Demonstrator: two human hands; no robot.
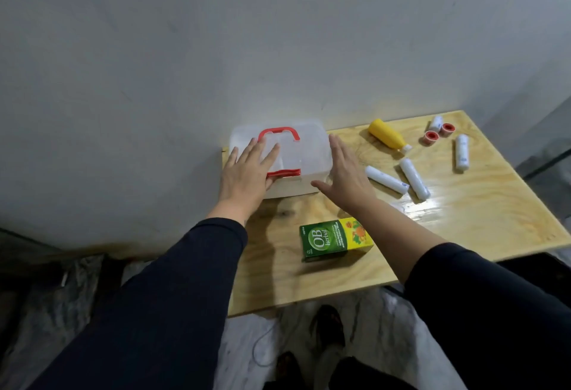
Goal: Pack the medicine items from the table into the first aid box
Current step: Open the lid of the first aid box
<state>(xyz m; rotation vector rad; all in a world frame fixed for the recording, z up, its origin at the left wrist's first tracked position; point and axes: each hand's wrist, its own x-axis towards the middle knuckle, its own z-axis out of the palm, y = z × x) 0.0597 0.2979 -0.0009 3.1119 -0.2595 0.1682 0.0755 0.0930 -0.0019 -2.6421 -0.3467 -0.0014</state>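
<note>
A clear plastic first aid box [309, 145] with a red handle and red front latch stands closed at the table's back left, against the wall. My left hand [247, 173] lies flat on the left part of its lid, fingers spread. At the box's right front corner, my right hand [343, 173] is open, holding nothing. A green and yellow OB Herbal carton [335, 239] lies in front of the box. To the right lie a yellow bottle [387, 135], several white rolls [414, 178] and two red-rimmed tape rolls [438, 133].
The wooden table [479, 219] stands against a grey wall [278, 49]. Its front edge runs near my forearms, and the floor and my feet show below it. A glass panel edge stands off the table's right side.
</note>
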